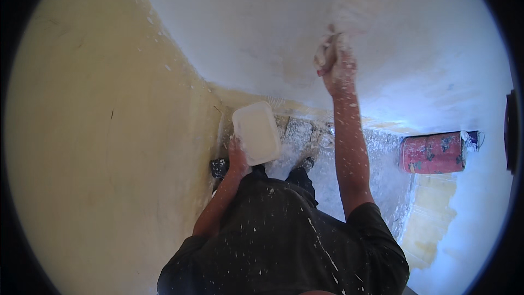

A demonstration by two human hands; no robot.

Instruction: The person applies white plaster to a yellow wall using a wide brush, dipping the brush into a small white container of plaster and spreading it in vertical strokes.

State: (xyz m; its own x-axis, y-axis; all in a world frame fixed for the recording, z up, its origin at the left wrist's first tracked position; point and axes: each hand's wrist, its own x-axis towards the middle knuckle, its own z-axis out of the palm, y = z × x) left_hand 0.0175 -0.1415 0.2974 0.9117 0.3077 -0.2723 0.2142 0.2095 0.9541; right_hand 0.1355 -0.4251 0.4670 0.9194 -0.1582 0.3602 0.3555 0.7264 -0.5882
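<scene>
My left hand (237,155) is closed on the edge of a white rounded-rectangular plastic tub (256,131), held in front of my body. Its inside looks pale, and I cannot tell how full it is. My right arm reaches up and forward to the partly white-coated wall (262,33). There my right hand (338,63), smeared with white, is closed around a tool with a reddish handle end. A blurred pale shape extends beyond the fingers, so the tool's kind is unclear. White specks dot my right forearm.
To the left rises a yellowish wall (109,120) with white splashes near the corner. A red, paint-stained drum (434,153) stands at the right, with a dark container at its end. Below, the floor (376,158) is heavily spattered white. A dark object (219,167) lies near my left forearm.
</scene>
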